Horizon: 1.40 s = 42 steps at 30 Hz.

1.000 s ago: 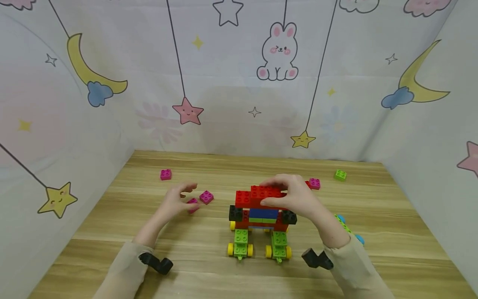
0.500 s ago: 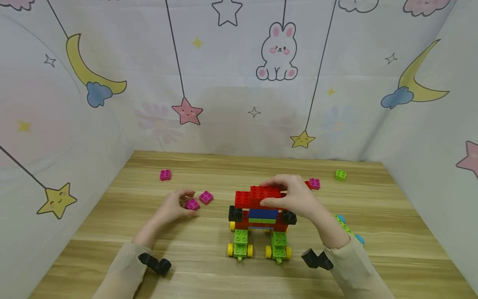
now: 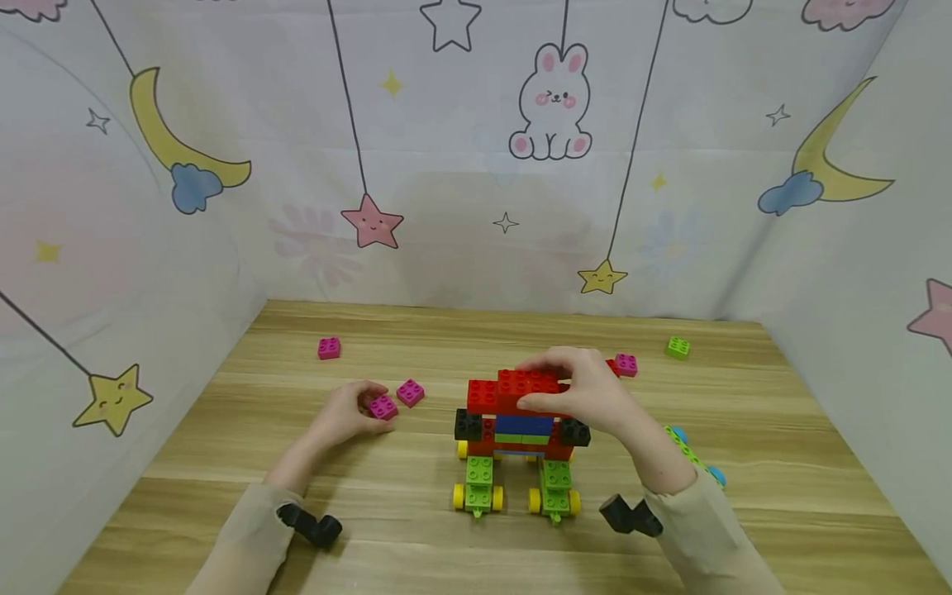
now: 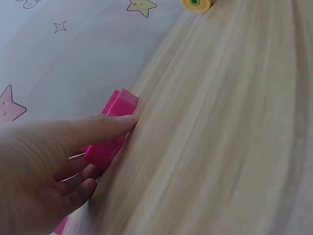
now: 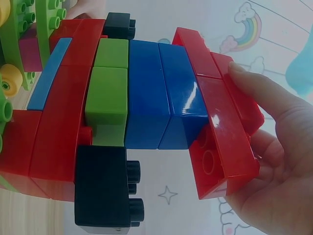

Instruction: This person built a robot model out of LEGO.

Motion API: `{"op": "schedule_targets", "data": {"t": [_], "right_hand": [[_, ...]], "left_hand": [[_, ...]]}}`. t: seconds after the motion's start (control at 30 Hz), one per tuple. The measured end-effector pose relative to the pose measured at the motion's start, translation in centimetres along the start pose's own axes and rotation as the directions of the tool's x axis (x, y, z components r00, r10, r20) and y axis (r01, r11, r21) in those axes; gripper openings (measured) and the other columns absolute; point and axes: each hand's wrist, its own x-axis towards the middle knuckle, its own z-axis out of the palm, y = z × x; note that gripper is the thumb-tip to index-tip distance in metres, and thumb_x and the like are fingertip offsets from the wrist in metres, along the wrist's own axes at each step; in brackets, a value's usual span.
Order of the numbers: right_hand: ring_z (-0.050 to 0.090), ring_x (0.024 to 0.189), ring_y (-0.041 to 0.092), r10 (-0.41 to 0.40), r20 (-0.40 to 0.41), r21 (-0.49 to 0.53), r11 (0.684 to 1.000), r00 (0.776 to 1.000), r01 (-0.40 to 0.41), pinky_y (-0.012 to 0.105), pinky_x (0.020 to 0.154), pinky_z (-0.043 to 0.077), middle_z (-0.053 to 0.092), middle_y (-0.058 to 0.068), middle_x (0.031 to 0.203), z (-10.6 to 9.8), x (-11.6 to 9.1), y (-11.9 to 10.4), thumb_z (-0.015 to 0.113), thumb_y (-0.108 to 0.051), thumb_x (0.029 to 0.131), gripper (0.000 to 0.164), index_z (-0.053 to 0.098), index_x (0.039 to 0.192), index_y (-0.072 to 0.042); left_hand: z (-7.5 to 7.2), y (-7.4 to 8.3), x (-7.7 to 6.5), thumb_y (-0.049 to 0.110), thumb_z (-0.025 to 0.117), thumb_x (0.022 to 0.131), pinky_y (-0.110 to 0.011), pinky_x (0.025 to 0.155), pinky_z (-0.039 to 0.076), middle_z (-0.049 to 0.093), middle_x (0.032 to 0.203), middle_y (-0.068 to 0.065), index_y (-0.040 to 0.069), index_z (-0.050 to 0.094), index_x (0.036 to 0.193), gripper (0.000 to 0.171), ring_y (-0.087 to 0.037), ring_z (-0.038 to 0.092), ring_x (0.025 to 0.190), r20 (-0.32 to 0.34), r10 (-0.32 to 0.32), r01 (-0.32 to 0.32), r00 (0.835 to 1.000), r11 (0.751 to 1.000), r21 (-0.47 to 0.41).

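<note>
On the left, my left hand (image 3: 344, 416) pinches a pink toy building brick (image 3: 383, 407) resting on the table; in the left wrist view the thumb lies along the brick (image 4: 103, 152) and the fingers curl behind it. My right hand (image 3: 587, 395) grips the red bricks (image 3: 513, 390) on top of a brick-built vehicle, thumb in front. Below these, the vehicle has blue bricks (image 5: 146, 98), green bricks (image 5: 107, 98), black bricks (image 5: 101, 188) and a red lower layer. Green bases (image 3: 479, 483) with yellow wheels (image 3: 497, 497) carry it. The right hand's far fingers are partly hidden behind the red bricks.
Another pink brick (image 3: 410, 392) lies just right of the left hand, and one more pink brick (image 3: 329, 348) farther back. At back right are a pink brick (image 3: 626, 364) and a green brick (image 3: 678, 347). A green piece with blue wheels (image 3: 716, 476) is partly behind the right arm.
My left hand has come down around the nearest pink brick, its fingers closing from a spread pose. My right hand stays on the red bricks.
</note>
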Motion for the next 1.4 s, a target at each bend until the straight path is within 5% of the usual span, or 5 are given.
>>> {"op": "schedule_targets", "data": {"t": [0.47,0.77,0.93,1.17,1.4], "right_hand": [[0.066,0.097,0.023,0.004,0.000,-0.001,1.000,1.000,-0.004,0.034,0.082,0.056,0.071,0.009,0.112,0.0,0.1,-0.1,0.078,-0.022,0.083,0.039,0.070,0.118,-0.008],[0.066,0.095,0.022,-0.027,0.015,0.006,1.000,1.000,0.027,0.033,0.079,0.056,0.071,0.012,0.111,-0.2,0.1,-0.2,0.077,-0.022,0.085,0.038,0.069,0.117,-0.004],[0.065,0.094,0.021,-0.012,0.023,-0.003,1.000,1.000,0.012,0.030,0.078,0.055,0.070,0.011,0.111,-0.3,0.1,-0.3,0.077,-0.022,0.084,0.038,0.069,0.118,-0.005],[0.065,0.098,0.023,-0.014,0.031,-0.029,0.999,0.999,0.015,0.031,0.079,0.057,0.070,0.009,0.113,-0.3,0.2,-0.4,0.077,-0.020,0.084,0.038,0.069,0.119,-0.007],[0.064,0.102,0.022,-0.046,0.035,-0.086,0.995,0.998,0.049,0.040,0.088,0.056,0.069,0.008,0.116,-0.4,0.2,-0.8,0.076,-0.020,0.085,0.039,0.067,0.121,-0.006]], "left_hand": [[0.2,0.0,0.0,0.014,0.083,0.076,-0.027,0.070,0.047,0.066,0.092,-0.012,-0.006,0.064,0.116,0.049,-0.018,0.058,0.082,-0.022,0.007,-0.007,1.000,0.999,0.042],[-0.5,0.6,-0.4,0.012,0.079,0.081,-0.032,0.076,0.052,0.067,0.105,-0.019,-0.006,0.061,0.123,0.050,-0.023,0.063,0.088,-0.042,-0.038,0.037,0.998,0.999,-0.009],[-1.2,1.8,-0.7,0.013,0.076,0.084,-0.042,0.084,0.054,0.065,0.111,-0.022,-0.005,0.059,0.127,0.049,-0.031,0.064,0.096,-0.061,-0.037,0.036,0.997,0.999,-0.019],[-1.9,4.5,-1.2,0.014,0.074,0.085,-0.052,0.091,0.051,0.067,0.115,-0.021,-0.004,0.062,0.126,0.046,-0.035,0.061,0.104,-0.123,0.100,-0.096,0.987,0.995,0.038],[-2.2,7.7,-1.7,0.016,0.074,0.086,-0.051,0.093,0.050,0.066,0.121,-0.017,0.003,0.061,0.130,0.047,-0.033,0.060,0.108,-0.139,0.152,-0.143,0.978,0.987,0.074]]}}
